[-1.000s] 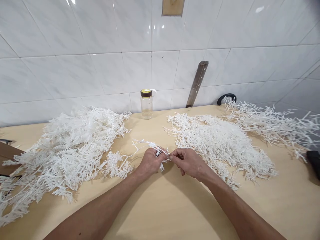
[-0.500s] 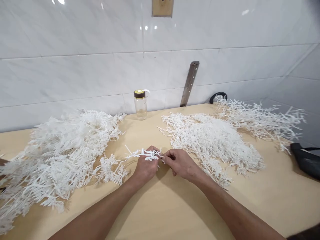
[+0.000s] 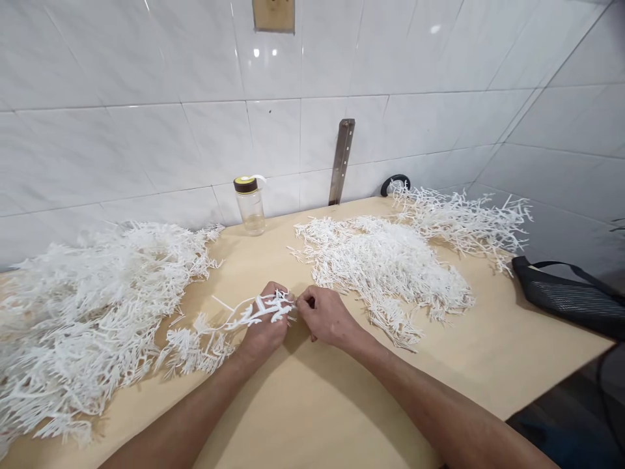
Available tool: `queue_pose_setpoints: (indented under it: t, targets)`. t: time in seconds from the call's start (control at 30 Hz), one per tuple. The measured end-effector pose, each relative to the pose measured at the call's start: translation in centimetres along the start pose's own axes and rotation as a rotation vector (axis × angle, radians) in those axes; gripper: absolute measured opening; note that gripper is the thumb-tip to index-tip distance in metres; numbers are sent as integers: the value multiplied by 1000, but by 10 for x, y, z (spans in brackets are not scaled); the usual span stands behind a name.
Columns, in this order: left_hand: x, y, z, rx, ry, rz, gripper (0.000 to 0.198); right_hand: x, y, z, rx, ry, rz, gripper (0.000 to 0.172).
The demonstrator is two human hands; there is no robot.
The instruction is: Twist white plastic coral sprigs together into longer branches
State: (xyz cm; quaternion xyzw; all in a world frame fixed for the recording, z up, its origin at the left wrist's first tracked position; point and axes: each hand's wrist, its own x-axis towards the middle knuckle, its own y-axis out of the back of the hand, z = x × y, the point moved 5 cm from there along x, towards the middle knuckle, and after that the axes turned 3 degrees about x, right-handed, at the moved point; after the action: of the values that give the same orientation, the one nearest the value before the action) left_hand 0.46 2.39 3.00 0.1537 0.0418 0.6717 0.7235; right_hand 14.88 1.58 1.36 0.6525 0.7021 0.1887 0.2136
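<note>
Just above the table's middle, my left hand (image 3: 266,329) is closed around a white branching sprig (image 3: 258,309), whose thin stem points back to the left. My right hand (image 3: 327,316) is beside it on the right, thumb and fingertips pinched together at the sprig's tip end. Whether a small piece sits in that pinch is too fine to make out. Left of my hands lies a big heap of white branching sprigs (image 3: 117,286), with a small clump (image 3: 198,345) at its near right edge. A flatter pile of white sprigs (image 3: 385,260) spreads to the right of my right hand.
A clear bottle (image 3: 251,215) with a dark and yellow lid stands by the tiled wall. A metal strip (image 3: 342,161) leans there. Farther right are looser white branches (image 3: 463,218), a black ring-shaped thing (image 3: 393,182) and a black mesh item (image 3: 561,296) near the table's right edge.
The view has swung to the right, so everything sits farther left. My right hand has come slightly apart from my left, and the sprig's branches now show more spread over the left hand.
</note>
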Motion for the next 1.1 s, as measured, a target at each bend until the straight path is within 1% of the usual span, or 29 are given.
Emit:
queue_pose_setpoints:
  t: [0.03,0.07,0.1,0.13,0.2,0.23,0.33,0.37,0.4,0.43,0.5,0.53,0.57,0.6,0.7,0.77,0.83,0.97,1.03,1.1]
  targets:
    - [1,2,2,25,-23,24,18,1,5,1,-72,16,80,12]
    - [2,2,2,31,-25,22,19,2,11,3,-151,40,171,12]
    - [3,1,0,13,16,14,22,3,18,5,-212,71,239,11]
    - [4,-2,-4,-29,85,-51,25,4,24,7,-248,90,307,11]
    - [4,-7,-15,-134,257,-137,32,6,37,10,-304,158,391,12]
    - [4,-10,-19,-174,319,-194,35,7,44,11,-314,191,433,11]
    - [5,-13,-23,-264,350,-231,39,5,60,10,-295,258,566,11]
    - [6,-12,-23,-285,349,-222,40,4,62,8,-255,256,565,13]
    - [6,-12,-23,-300,352,-212,41,3,61,7,-196,237,516,16]
    - [6,-12,-23,-311,357,-205,41,3,56,6,-124,207,423,20]
    - [6,-12,-23,-320,355,-198,41,1,41,1,10,146,180,28]
    - [6,-12,-23,-321,348,-195,41,-1,33,-2,51,132,86,31]
    - [7,-11,-23,-320,340,-191,41,-3,26,-4,73,126,22,31]
    - [7,-11,-23,-319,332,-186,40,-4,22,-6,77,124,-4,30]
    - [8,-10,-24,-334,325,-181,40,-6,17,-7,37,113,17,24]
    - [8,-10,-24,-344,330,-188,40,-5,18,-6,-5,141,50,21]
    - [7,-11,-24,-343,334,-189,39,-4,18,-8,-44,227,83,19]
    - [7,-13,-24,-339,346,-169,38,-9,14,-17,-117,445,125,17]
    - [9,-12,-26,-360,354,-132,37,-16,7,-24,-138,543,93,17]
    - [12,-9,-29,-399,362,-74,37,-23,-4,-31,-151,630,-14,16]
